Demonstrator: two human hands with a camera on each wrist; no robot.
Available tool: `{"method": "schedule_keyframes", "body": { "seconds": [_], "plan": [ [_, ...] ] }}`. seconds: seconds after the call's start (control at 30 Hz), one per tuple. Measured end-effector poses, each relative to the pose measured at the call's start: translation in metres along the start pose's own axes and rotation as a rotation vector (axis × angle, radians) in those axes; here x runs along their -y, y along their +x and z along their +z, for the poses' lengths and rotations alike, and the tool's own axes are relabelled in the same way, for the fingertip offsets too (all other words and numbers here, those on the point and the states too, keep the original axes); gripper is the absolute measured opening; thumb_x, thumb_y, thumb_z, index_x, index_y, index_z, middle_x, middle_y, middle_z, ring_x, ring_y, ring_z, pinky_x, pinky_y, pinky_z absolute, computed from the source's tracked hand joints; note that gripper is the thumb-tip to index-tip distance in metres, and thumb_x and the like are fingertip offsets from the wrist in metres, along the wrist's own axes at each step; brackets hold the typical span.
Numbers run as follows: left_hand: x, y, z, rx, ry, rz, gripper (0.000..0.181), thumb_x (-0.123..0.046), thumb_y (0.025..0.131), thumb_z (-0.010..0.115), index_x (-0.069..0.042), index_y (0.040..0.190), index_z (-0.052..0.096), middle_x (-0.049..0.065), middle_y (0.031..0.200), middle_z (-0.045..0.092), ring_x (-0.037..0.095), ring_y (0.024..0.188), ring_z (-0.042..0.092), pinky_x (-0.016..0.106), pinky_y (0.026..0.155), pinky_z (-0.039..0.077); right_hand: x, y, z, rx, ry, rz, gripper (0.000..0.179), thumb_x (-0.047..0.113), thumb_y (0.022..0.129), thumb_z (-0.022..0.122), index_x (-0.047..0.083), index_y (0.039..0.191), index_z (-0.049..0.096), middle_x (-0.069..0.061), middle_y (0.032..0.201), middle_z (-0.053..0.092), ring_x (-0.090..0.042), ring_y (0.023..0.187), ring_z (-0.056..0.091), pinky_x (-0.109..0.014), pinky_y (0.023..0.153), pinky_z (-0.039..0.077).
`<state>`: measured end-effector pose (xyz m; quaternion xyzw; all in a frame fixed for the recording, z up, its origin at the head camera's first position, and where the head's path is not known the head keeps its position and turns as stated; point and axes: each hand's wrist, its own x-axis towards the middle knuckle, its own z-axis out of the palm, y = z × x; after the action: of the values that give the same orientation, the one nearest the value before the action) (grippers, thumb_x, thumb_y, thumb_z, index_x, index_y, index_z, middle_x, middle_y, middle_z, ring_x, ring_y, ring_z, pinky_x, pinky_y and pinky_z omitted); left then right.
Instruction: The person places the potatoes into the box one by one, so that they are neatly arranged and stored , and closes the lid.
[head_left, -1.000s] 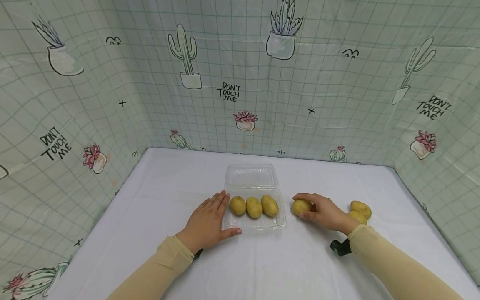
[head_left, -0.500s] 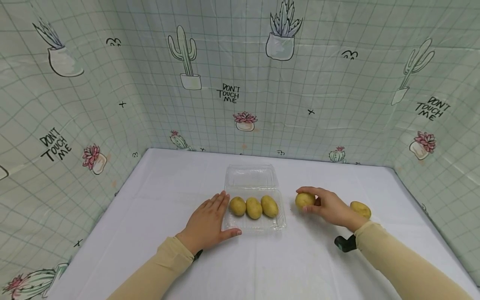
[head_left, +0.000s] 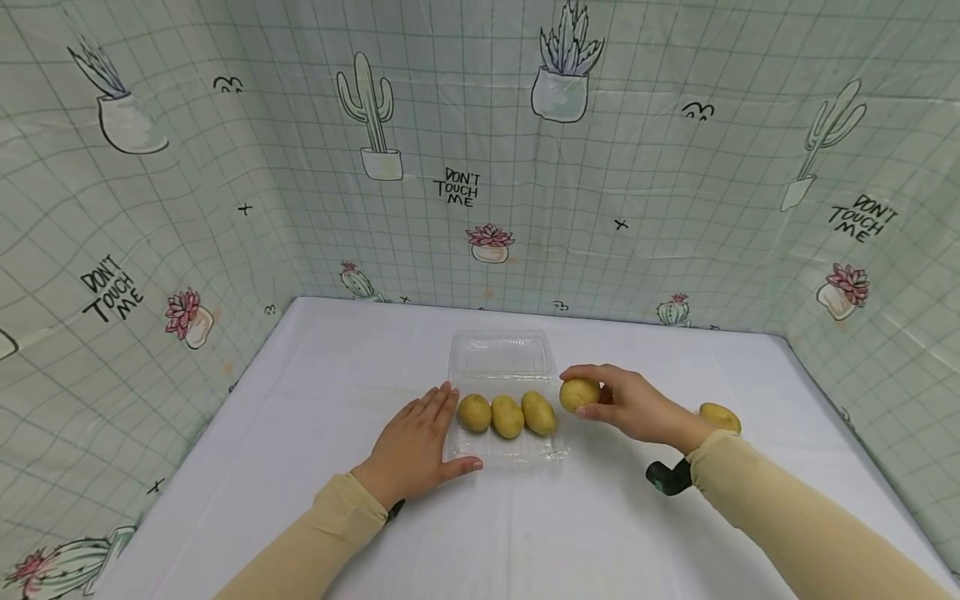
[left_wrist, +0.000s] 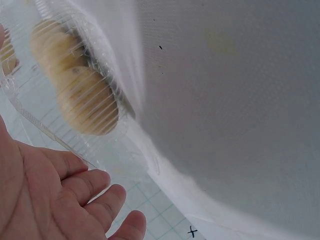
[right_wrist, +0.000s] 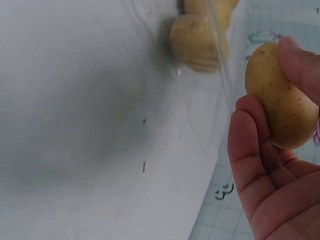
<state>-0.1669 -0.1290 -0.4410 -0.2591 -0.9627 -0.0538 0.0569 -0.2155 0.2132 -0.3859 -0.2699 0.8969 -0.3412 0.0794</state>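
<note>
My right hand (head_left: 633, 406) holds a potato (head_left: 579, 395) between thumb and fingers, at the right edge of a clear plastic clamshell box (head_left: 510, 451). The same potato (right_wrist: 280, 97) shows speckled skin in the right wrist view. Three potatoes (head_left: 507, 416) lie in a row in the box's base, and its lid (head_left: 501, 354) is laid back on the far side. Against the box's left side rests my left hand (head_left: 412, 446), fingers straight and thumb along the front corner. Through the ribbed wall the left wrist view shows the potatoes (left_wrist: 87, 100) beside that hand's fingers.
Another potato (head_left: 722, 417) lies on the white-covered table (head_left: 585, 533) to the right, partly behind the right wrist. A dark wrist device (head_left: 667, 477) sticks out below the right sleeve. A patterned cloth wall (head_left: 420, 225) stands behind the table and at both sides.
My right hand first drew slightly right and up with the potato, then carried it left to the box's right edge. The left hand and the box have stayed in place.
</note>
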Motion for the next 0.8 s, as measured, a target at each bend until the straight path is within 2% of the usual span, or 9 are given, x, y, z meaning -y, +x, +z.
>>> {"method": "schedule_keyframes", "body": {
  "seconds": [0.47,0.67,0.8],
  "plan": [
    [0.0,0.0,0.0,0.007,0.025,-0.004,0.105,-0.077,0.089,0.046,0.003,0.154,0.031,0.021,0.157,0.031,0.033,0.144,0.032,0.046,0.114,0.029,0.03,0.023,0.031,0.064,-0.011,-0.154,0.049,0.013,0.089,0.077,0.018,0.135,0.062,0.003,0.119,0.062,-0.018,0.08,0.054,-0.029,0.071,0.049],
    [-0.001,-0.001,-0.001,0.002,0.007,-0.006,0.104,-0.076,0.088,0.049,0.004,0.153,0.032,0.021,0.157,0.032,0.033,0.144,0.032,0.046,0.115,0.029,0.043,0.032,0.049,0.118,-0.027,-0.174,0.049,0.018,0.089,0.077,0.016,0.135,0.061,0.006,0.127,0.06,-0.015,0.098,0.055,-0.034,0.083,0.05],
    [-0.001,-0.001,-0.002,-0.009,0.001,0.0,0.103,-0.075,0.089,0.05,0.004,0.152,0.033,0.021,0.156,0.033,0.033,0.144,0.032,0.046,0.114,0.03,0.048,0.035,0.06,0.148,-0.026,-0.165,0.049,0.02,0.089,0.077,0.018,0.135,0.061,0.005,0.125,0.06,-0.015,0.106,0.055,-0.037,0.091,0.049]
  ]
}}
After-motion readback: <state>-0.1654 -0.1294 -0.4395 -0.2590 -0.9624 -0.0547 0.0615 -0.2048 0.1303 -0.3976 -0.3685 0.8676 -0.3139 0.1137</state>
